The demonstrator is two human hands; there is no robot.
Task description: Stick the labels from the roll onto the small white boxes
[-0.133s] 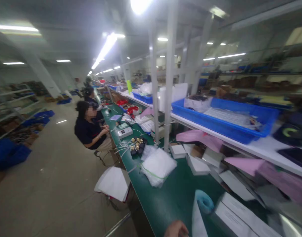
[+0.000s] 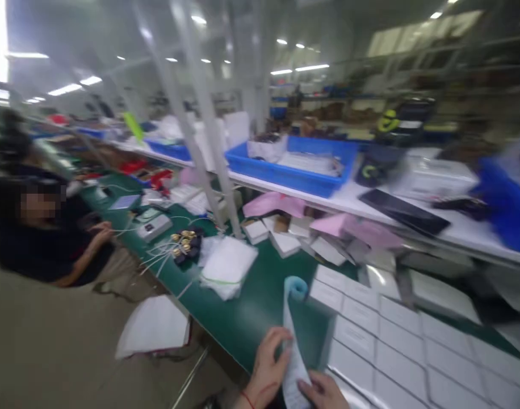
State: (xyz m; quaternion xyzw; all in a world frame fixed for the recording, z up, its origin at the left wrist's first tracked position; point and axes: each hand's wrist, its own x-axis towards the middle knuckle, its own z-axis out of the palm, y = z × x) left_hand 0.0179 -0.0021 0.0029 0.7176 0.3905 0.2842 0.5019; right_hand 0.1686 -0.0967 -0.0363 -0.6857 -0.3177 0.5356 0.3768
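A strip of labels (image 2: pixel 294 363), white with faint print, runs down toward me from a small roll with a light blue underside (image 2: pixel 298 288) on the green bench. My left hand (image 2: pixel 266 366), a red string round its wrist, has its fingers and thumb closed on the strip's left edge. Lower down, my right hand (image 2: pixel 323 391) pinches the strip from the right, partly cut off by the picture's bottom edge. Rows of white boxes (image 2: pixel 398 341) lie close together just right of the strip. Blur hides the print.
A plastic-wrapped white pack (image 2: pixel 230 264) and black parts with brass fittings (image 2: pixel 185 244) lie farther along the bench (image 2: pixel 260 295). A shelf above carries a blue tray (image 2: pixel 285 176) and a phone-like black slab (image 2: pixel 402 211). At left sits a co-worker (image 2: pixel 51 238), near a stool (image 2: pixel 155 326).
The view has swung right, bringing more white boxes into sight. Both my hands now show at the label strip; before, only one blurred hand showed at the bottom edge.
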